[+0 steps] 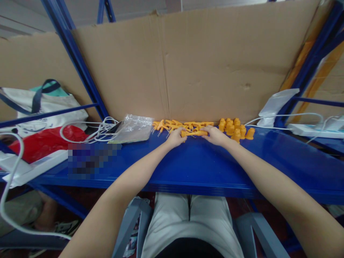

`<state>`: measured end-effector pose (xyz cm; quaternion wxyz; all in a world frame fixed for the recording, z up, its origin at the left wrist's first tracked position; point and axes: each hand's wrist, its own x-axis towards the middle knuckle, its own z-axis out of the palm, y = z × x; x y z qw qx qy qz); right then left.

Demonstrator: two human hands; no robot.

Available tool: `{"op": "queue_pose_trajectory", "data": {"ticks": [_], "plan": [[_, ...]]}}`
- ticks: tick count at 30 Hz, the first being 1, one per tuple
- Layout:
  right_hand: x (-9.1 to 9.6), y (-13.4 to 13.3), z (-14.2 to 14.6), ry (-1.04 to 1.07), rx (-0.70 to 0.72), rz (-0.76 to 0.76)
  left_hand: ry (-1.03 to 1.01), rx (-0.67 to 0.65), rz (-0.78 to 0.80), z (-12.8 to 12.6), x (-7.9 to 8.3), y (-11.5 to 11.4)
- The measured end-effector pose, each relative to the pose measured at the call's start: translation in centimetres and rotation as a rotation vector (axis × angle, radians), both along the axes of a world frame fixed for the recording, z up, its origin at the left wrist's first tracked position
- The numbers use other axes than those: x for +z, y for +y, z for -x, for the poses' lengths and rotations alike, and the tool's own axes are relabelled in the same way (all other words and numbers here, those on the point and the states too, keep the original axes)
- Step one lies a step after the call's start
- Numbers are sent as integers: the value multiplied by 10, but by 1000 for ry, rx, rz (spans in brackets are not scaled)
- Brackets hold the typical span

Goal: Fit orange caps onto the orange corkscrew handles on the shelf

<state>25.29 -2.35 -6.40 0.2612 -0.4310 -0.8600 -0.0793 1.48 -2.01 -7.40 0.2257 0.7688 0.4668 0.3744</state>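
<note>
Both my hands reach to the far edge of a blue shelf board (193, 165). My left hand (176, 138) and my right hand (215, 135) are closed on the two ends of a long orange plastic piece (195, 133) lying just above the board. Right behind it lies a pile of orange branched plastic parts (177, 125) with small metal springs or screws among them. To the right of my right hand stands a cluster of small orange bell-shaped parts (235, 129).
A cardboard sheet (204, 64) walls off the back. A clear plastic bag (133, 128), white cables (88, 130), a red bag (45, 141) and a tote bag (40, 104) lie left. A white power strip (314, 130) and a white pouch (276, 104) sit right. Blue rack posts (77, 61) flank the board.
</note>
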Motion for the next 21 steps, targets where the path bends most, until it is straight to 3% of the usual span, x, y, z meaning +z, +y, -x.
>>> {"op": "queue_pose_trajectory", "data": {"ticks": [4, 10, 15, 21], "plan": [[-1, 2, -1, 7, 22, -22, -39, -32, -34, 1, 2, -2], [1, -1, 1, 41, 70, -57, 47, 28, 20, 0, 10, -10], [1, 0, 3, 127, 110, -33, 198, 20, -180, 6, 11, -4], [-4, 5, 0, 366, 79, 204, 276, 27, -344, 12, 9, 1]]}}
